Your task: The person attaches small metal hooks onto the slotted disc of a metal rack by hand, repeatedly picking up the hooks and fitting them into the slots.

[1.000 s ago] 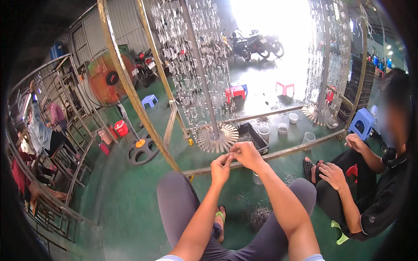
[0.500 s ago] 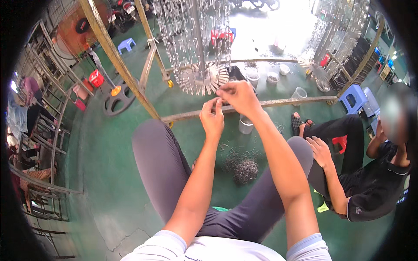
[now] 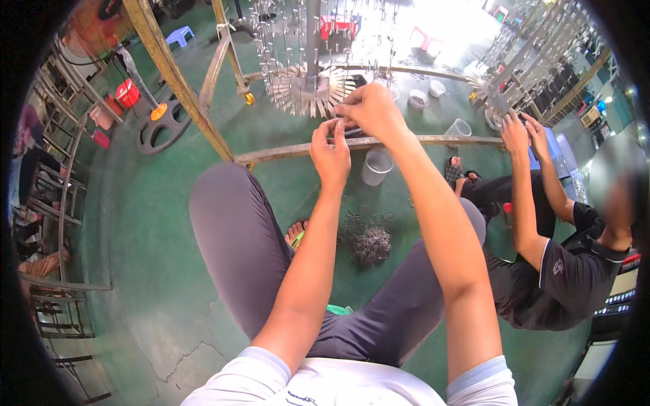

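We see the left hand point(image 3: 330, 157) raised, thumb and fingertips drawn narrow; the right hand point(image 3: 376, 114) sits just beside it at 1 o'clock, fingers curled into a narrow pinch; fingertips meet or nearly so, any small piece between them too blurred for us to tell; from the hands, the ring of fanned metal strips point(image 3: 290, 103) is close at 11 o'clock, contact unclear to us; grey pole point(image 3: 313, 47) up through its middle, strings of small metal pieces point(image 3: 269, 42) hanging around; worn frame rail point(image 3: 271, 152) runs behind the hands; translucent plastic cup point(image 3: 376, 169) near at 5 o'clock; heap of small metal pieces point(image 3: 371, 247) on the green floor point(image 3: 149, 243) at 6 o'clock; white tub with dark contents point(image 3: 418, 101) at 2 o'clock; co-worker's hands point(image 3: 516, 135) well apart at 3 o'clock, near a second hung rack point(image 3: 489, 91); round fan base point(image 3: 161, 132) at 9 o'clock; red bucket point(image 3: 126, 93) beyond it.
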A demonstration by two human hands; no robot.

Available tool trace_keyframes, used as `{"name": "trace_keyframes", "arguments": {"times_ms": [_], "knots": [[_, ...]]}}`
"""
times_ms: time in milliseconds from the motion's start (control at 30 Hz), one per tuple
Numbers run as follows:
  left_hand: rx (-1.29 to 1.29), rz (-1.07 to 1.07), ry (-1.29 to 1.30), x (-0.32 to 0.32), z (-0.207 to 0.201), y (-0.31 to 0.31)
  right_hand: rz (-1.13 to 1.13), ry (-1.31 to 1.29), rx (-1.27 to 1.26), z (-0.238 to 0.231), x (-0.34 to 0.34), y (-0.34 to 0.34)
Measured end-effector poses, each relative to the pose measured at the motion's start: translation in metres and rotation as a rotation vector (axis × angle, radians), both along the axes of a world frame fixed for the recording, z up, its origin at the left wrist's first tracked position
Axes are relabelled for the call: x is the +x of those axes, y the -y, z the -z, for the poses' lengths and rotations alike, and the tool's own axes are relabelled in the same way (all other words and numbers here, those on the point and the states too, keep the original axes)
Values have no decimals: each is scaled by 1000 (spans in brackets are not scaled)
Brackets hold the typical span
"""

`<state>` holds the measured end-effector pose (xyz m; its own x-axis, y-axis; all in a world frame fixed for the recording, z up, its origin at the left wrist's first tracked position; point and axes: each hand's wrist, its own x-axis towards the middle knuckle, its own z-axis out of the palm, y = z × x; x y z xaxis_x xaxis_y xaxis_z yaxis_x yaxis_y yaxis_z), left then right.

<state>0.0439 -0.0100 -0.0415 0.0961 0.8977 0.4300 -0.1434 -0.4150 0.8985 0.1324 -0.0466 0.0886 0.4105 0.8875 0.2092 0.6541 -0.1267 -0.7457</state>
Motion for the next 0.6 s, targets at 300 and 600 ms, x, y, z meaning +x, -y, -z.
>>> {"name": "trace_keyframes", "arguments": {"times_ms": [300,600], "knots": [[-750,362,724,-10,-14,-30,59,38,34,6,6,-9],[-756,509,680,-11,-25,-34,44,40,73,19,12,-6]]}}
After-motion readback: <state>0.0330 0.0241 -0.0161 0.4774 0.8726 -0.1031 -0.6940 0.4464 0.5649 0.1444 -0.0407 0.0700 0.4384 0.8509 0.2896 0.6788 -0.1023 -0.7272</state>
